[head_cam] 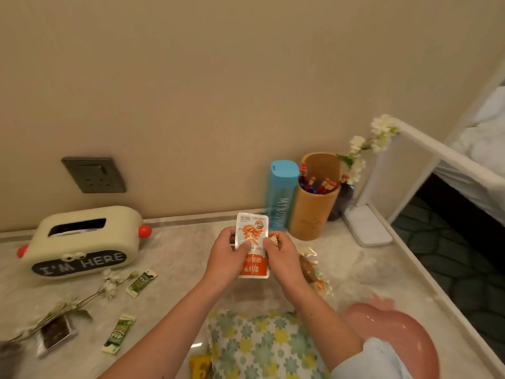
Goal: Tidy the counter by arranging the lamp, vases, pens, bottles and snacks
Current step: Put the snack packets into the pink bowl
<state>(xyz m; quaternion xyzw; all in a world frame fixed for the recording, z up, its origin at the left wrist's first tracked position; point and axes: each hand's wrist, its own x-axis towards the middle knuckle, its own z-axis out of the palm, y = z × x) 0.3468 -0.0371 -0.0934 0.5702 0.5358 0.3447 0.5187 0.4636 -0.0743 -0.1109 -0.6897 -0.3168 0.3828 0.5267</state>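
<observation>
Both hands hold an orange and white snack packet (252, 228) above the counter's middle. My left hand (228, 255) grips its left edge and my right hand (281, 255) its right edge, with other small packets tucked behind. Against the wall stand a blue bottle (281, 192), a wooden holder (314, 212) with red and blue pens, and a dark vase (343, 198) of white flowers. Two green sachets (141, 283) (119, 333) and a dark snack packet (56, 335) lie at the left. A clear snack bag (314, 269) lies right of my hands.
A cream tissue box (82, 242) reading "I'M HERE" stands at the left under a wall socket (94, 175). A flower stem (90, 294) lies beside it. A pink dish (396, 332), a floral cloth (259, 346), a white flat device (367, 228) and a white bed frame (437, 157) fill the right.
</observation>
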